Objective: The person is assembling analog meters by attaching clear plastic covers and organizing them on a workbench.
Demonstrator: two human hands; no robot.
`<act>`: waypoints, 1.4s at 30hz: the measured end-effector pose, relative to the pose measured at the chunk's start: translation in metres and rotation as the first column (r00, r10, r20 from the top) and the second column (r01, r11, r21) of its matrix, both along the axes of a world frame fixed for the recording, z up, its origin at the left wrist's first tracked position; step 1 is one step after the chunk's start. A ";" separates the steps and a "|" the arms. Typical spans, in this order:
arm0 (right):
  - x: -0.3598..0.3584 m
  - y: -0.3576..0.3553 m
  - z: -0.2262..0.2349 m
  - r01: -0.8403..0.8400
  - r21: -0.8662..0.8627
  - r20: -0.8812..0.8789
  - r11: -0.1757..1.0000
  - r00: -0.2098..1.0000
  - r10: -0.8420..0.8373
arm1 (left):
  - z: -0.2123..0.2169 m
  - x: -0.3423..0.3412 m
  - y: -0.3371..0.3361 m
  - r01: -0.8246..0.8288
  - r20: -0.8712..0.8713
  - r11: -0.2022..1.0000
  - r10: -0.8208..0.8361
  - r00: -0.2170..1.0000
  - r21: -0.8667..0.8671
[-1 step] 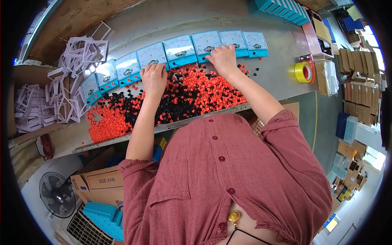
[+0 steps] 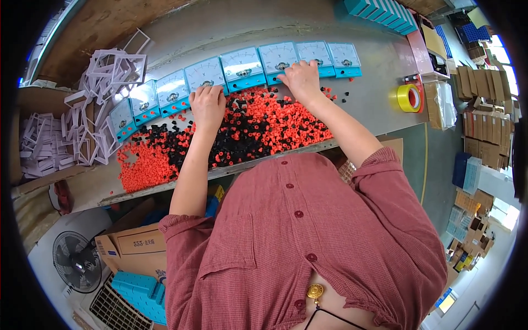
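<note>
Several panel meters with white dial faces and turquoise bases stand in a curved row across the bench. My left hand (image 2: 207,107) is at the lower front of one meter (image 2: 202,72), its fingers bent and pressed together. Farther right, my right hand (image 2: 302,82) touches the base of another meter (image 2: 276,54), thumb and fingers closed in a pinch. Whatever lies in either set of fingertips is hidden. Between the hands sits a meter (image 2: 241,59) with small terminals on its base. Below the row spread loose red caps (image 2: 144,170) and black caps (image 2: 234,144).
White rectangular frames (image 2: 47,143) are heaped at the left. Yellow tape (image 2: 406,98) lies at the bench's right end, with turquoise cases (image 2: 382,14) stacked at the far right. A fan (image 2: 77,262) and a cardboard box (image 2: 135,243) are below the bench on the left.
</note>
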State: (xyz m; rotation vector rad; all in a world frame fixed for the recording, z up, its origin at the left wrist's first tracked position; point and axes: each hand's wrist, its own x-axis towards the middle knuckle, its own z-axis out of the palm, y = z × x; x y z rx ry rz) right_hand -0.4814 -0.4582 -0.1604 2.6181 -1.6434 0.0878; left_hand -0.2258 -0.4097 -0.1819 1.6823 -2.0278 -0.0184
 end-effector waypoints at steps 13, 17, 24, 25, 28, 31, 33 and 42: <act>-0.010 0.026 -0.006 0.046 0.092 0.149 0.995 0.987 -0.059 | 0.000 -0.001 0.003 -0.077 0.011 0.996 0.078 0.997 -0.045; -0.014 0.047 -0.025 0.012 0.082 0.174 0.997 0.984 -0.026 | -0.004 -0.003 0.005 -0.054 -0.005 0.997 0.054 0.999 -0.057; -0.015 0.052 -0.027 0.137 0.050 0.278 0.989 0.950 -0.145 | 0.001 -0.011 0.000 -0.057 -0.033 0.998 0.056 0.998 -0.038; -0.018 0.052 -0.026 0.140 0.050 0.277 0.989 0.949 -0.149 | 0.007 -0.018 0.001 0.003 -0.041 0.998 -0.006 0.999 -0.066; -0.021 0.048 -0.022 0.143 0.065 0.290 0.988 0.944 -0.156 | 0.009 -0.037 0.008 0.107 -0.047 0.993 -0.109 0.993 -0.052; -0.022 0.045 -0.018 0.143 0.030 0.339 0.989 0.930 -0.145 | -0.001 -0.049 0.010 0.173 -0.022 0.985 -0.172 0.985 0.007; -0.024 0.042 -0.016 0.155 0.044 0.369 0.987 0.916 -0.161 | -0.006 -0.053 0.005 0.183 0.082 0.982 -0.186 0.979 0.043; -0.031 0.016 -0.009 0.167 -0.112 0.443 0.980 0.891 -0.101 | -0.005 -0.051 0.006 0.195 0.157 0.977 -0.207 0.966 0.087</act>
